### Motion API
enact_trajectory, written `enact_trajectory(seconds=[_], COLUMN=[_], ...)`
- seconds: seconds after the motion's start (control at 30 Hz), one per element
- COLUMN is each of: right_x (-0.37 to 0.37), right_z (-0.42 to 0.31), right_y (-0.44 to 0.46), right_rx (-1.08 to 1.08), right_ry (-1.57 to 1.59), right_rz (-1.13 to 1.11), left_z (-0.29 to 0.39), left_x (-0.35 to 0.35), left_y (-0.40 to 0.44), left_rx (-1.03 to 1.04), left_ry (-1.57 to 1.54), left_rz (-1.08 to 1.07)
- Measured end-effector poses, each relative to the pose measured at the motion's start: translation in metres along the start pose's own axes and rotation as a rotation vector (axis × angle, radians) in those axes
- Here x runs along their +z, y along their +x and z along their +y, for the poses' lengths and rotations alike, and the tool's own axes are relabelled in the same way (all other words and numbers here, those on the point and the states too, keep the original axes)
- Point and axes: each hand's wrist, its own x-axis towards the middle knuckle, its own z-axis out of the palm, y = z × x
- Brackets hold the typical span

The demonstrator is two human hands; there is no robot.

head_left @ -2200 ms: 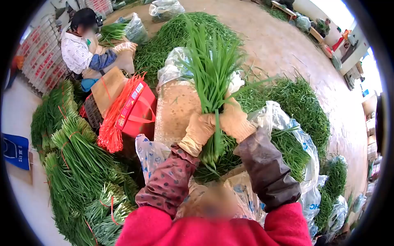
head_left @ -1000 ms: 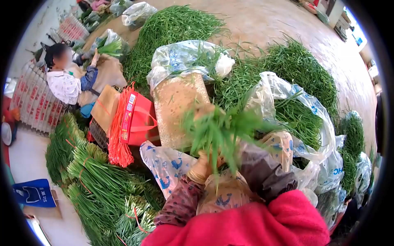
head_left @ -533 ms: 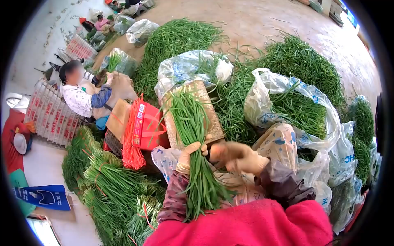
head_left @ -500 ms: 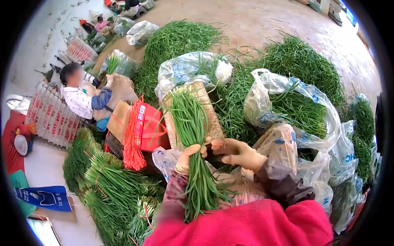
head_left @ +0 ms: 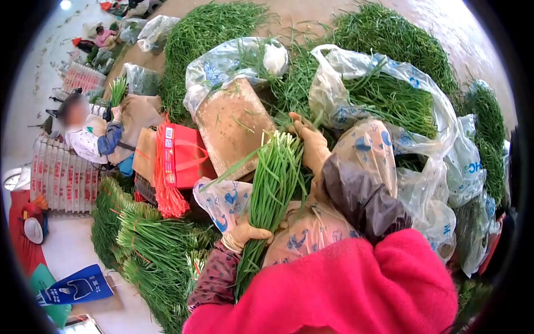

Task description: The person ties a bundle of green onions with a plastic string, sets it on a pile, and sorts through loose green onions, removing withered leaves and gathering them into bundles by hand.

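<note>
A bunch of long green stalks (head_left: 276,181) lies slanted over my lap, its pale cut ends pointing up and away. My left hand (head_left: 246,235), in a pale glove, is closed round the lower, leafy part. Beyond the bunch's upper right side is my right hand (head_left: 310,142), gloved too, with fingers stretched out near the ends and at least one finger apart. Ahead of the hands a worn board (head_left: 233,125) bears a few loose leaves. Patterned plastic (head_left: 317,228) covers my lap.
Tied green bundles (head_left: 150,236) are heaped at left, beside a red bag (head_left: 186,156) with red strings (head_left: 167,192). An open plastic bag (head_left: 445,150) of greens stands at right. Loose green piles (head_left: 389,39) lie beyond. Another person (head_left: 92,139) sits at far left holding greens.
The bunch now shows its pale cut ends clearly, tilted up to the right. My left hand moved lower; my right hand moved up and away from it. The whole view has shifted.
</note>
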Motion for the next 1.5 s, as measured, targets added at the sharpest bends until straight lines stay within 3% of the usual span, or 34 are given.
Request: enact_trajectory(seconds=[0.07,0.1,0.17,0.2,0.23,0.43,0.5,0.57,0.63,0.7,0.77,0.83,0.9,0.97,1.03,1.17,1.23,1.3,1.4,1.43,1.5], right_x=[-0.01,-0.014,-0.018,-0.009,-0.021,-0.038,-0.071,-0.046,-0.024,0.002,0.004,0.006,0.029,0.027,0.01,-0.009,-0.021,-0.024,-0.032,-0.038,-0.059], right_z=[-0.003,-0.001,-0.017,-0.019,-0.029,-0.082,-0.109,-0.114,-0.097,-0.071,-0.028,0.001,-0.012,-0.01,0.0,-0.008,-0.01,-0.018,-0.016,-0.014,-0.029], right_y=[0.015,0.024,0.031,0.031,0.038,0.078,0.101,0.064,0.011,-0.023,-0.04,-0.041,-0.055,-0.056,-0.043,-0.035,-0.024,-0.011,0.01,0.015,0.049], right_rx=[-0.042,-0.092,-0.07,-0.101,0.008,-0.229,-0.209,-0.103,-0.084,0.198,0.253,0.174,0.334,0.307,0.323,0.12,0.04,-0.008,-0.054,-0.149,-0.007], right_ry=[-0.28,-0.292,-0.266,-0.309,-0.088,-0.017,0.013,-0.234,-0.755,-0.874,-0.797,-0.881,-1.105,-1.149,-1.248,-1.772,-1.776,-1.821,-1.77,-1.59,-1.327], right_rz=[-0.004,0.01,0.019,0.191,0.022,0.456,0.352,0.239,-0.127,-0.251,-0.403,-0.628,-0.594,-0.515,-0.627,-0.524,-0.442,-0.402,-0.195,-0.086,0.103], left_z=[-0.009,-0.011,-0.01,-0.009,-0.008,-0.006,-0.007,-0.012,-0.027,-0.028,-0.032,-0.029,-0.026,-0.023,-0.032,-0.033,-0.046,-0.039,-0.028,-0.025,-0.018], left_x=[0.013,0.018,0.02,0.02,0.021,0.031,0.025,0.015,-0.002,-0.009,-0.015,-0.011,-0.004,-0.003,-0.009,-0.002,-0.013,-0.004,0.01,0.013,0.02], left_y=[0.001,0.001,-0.001,-0.002,-0.003,-0.016,-0.021,-0.022,-0.02,-0.019,-0.015,-0.016,-0.018,-0.023,-0.027,-0.035,-0.038,-0.039,-0.034,-0.033,-0.038], left_rx=[0.097,0.208,0.193,0.18,0.179,0.268,0.244,0.22,0.247,0.227,0.312,0.259,0.357,0.313,0.381,0.256,0.262,0.252,0.202,0.208,0.174], left_ry=[-0.022,-0.037,-0.052,-0.064,-0.065,0.065,0.075,0.089,0.081,0.101,0.312,0.349,0.441,0.444,0.546,0.468,0.628,1.095,1.163,1.264,1.304], left_rz=[0.017,0.035,0.037,0.04,0.048,0.15,0.182,0.215,0.336,0.378,0.487,0.493,0.55,0.52,0.468,0.484,0.503,0.574,0.639,0.677,0.721])
